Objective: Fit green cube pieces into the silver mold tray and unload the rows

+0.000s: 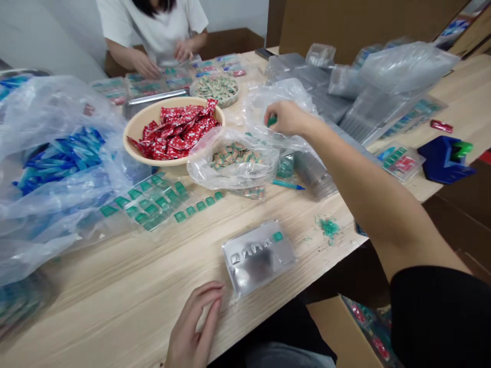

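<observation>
My right hand is closed in a pinch on a small green plastic piece, over a clear plastic bag. Loosely curved and holding nothing I can see, my left hand rests at the near edge of a clear blister tray. The tray lies flat on the table and has a row of small moulded slots. A green square piece sits in the slot at its right end. Several more green squares lie in rows on clear plastic further left.
A cream bowl holds red sachets, beside an open bag of tan-and-green pieces. Blue pieces fill a large bag at left. Green scraps, a teal pen-like stick and a blue dispenser lie rightward. A co-worker handles packs opposite.
</observation>
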Demonstrator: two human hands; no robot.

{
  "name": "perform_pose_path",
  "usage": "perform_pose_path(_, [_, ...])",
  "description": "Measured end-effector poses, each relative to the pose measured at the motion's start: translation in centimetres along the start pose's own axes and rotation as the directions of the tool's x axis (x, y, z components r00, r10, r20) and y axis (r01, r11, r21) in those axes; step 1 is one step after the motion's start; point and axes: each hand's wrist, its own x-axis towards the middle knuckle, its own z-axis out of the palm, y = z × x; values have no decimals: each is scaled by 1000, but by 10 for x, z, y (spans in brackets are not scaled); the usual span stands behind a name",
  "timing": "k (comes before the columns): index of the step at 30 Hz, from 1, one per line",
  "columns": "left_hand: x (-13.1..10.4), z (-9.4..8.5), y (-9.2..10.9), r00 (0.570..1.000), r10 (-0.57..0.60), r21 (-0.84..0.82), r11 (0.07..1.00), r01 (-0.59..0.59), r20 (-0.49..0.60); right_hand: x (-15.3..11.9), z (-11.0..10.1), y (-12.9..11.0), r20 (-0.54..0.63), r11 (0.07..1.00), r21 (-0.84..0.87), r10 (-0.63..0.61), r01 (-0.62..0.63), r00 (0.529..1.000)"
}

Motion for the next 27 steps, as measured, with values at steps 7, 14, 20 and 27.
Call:
perform_pose_path(7, [51, 8, 39, 977, -93, -279, 959, 37, -190, -131, -1, -61, 219, 559, 798, 75, -223, 973])
perform_pose_path(14, [76, 23, 65, 983, -82, -524, 852, -18, -166, -216, 48, -75, 492, 57, 870, -29, -490, 870])
perform_pose_path(20, [65, 26, 67, 983, -158, -636, 769, 65, -91, -233, 43, -75, 445, 194, 877, 19, -440, 895])
perform_pose_path(27, [66, 24, 57, 950, -307, -856, 474, 207, 60, -242, 46, -76, 449, 126, 885, 22, -448, 893])
